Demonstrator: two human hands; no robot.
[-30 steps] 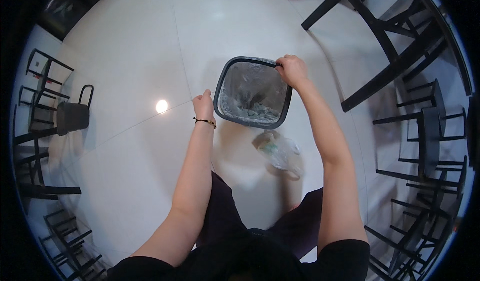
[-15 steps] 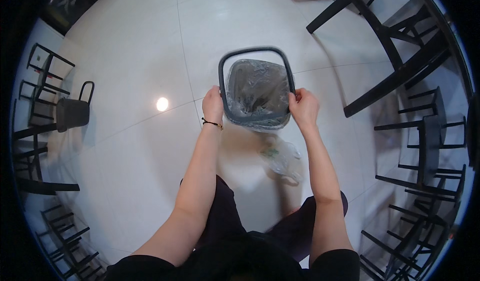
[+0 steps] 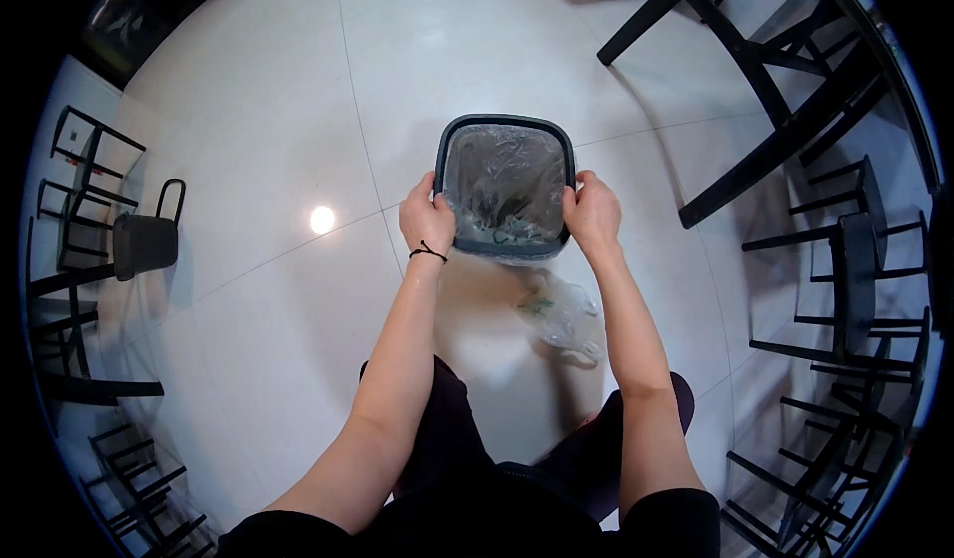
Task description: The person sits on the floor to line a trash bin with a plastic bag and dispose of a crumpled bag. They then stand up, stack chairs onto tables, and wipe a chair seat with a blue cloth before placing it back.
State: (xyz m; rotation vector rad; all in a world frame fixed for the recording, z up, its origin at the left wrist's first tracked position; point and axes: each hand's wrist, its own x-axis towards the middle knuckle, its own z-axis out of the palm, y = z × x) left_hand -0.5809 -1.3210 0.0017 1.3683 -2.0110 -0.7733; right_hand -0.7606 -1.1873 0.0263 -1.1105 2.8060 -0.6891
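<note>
A squarish dark trash can stands in front of me with a clear plastic bag (image 3: pixel 507 165) lining it. Its dark rim ring (image 3: pixel 507 120) sits around the top over the bag, and some crumpled plastic shows below the near edge. My left hand (image 3: pixel 427 217) is closed on the ring's left side, wearing a thin dark bracelet at the wrist. On the opposite side, my right hand (image 3: pixel 593 212) grips the ring, thumb on top. Between my knees and the can, a crumpled clear plastic bag (image 3: pixel 563 318) with green marks lies on the floor.
Pale glossy tiles (image 3: pixel 258 141) make up the floor. Black chairs (image 3: pixel 855 290) line the right, below a dark table leg (image 3: pixel 740 175). At the left stand more chairs (image 3: pixel 94 151) and a dark grey container (image 3: pixel 146 244) with a raised loop.
The rim ring was tilted up at its far side, above the can's top. Now it lies level around the top, both hands still on its sides. The loose bag has not moved.
</note>
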